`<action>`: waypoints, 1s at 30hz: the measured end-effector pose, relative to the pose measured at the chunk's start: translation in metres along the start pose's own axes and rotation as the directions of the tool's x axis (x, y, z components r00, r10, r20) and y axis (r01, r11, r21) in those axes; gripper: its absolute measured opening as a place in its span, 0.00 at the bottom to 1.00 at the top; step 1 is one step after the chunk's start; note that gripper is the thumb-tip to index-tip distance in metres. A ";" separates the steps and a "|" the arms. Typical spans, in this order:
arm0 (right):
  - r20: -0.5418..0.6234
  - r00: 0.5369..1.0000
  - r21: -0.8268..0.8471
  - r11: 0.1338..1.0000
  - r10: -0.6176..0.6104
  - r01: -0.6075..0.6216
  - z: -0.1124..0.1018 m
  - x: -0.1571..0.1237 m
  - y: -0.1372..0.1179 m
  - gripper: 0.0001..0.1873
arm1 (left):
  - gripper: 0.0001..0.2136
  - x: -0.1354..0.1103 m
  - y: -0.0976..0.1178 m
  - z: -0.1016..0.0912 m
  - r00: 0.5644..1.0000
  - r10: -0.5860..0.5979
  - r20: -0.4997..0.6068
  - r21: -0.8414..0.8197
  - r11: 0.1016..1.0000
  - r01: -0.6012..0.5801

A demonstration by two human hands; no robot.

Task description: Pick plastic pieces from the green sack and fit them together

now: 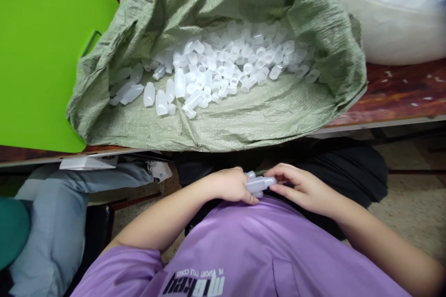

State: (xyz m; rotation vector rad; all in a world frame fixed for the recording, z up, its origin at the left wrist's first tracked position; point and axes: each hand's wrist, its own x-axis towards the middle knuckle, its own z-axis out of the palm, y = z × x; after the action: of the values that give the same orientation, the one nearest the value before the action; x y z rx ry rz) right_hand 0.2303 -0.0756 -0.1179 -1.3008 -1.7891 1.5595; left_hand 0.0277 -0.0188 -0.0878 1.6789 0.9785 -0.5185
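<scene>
The left hand (235, 185) has its grip closed around a few translucent bottles (257, 184) over the lap, while the right hand (299, 185) meets one bottle's end — whether its grip pinches, I cannot tell. Beyond them, a green sack (244, 123) of loose pieces (180, 82) sags over the table (400, 95) edge, between a bright green board (42, 55) and a filled white tub (393, 39).

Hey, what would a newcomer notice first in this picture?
Probably the open green sack at top centre, with whitish pieces heaped inside. The bright green panel at upper left also stands out. Below the sack, the left hand grips several tubes, the right hand at their tips.
</scene>
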 end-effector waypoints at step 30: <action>0.074 0.849 -0.579 0.671 -0.523 0.464 0.014 0.032 0.024 0.16 | 0.16 0.011 -0.026 0.021 0.980 0.167 0.111 -0.198 0.970 -0.143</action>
State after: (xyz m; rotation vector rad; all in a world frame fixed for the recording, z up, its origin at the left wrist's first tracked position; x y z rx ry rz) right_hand 0.2130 -0.0575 -0.1523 -0.9498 -2.3979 0.6487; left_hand 0.0157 -0.0326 -0.1181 1.5182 0.7715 -0.4099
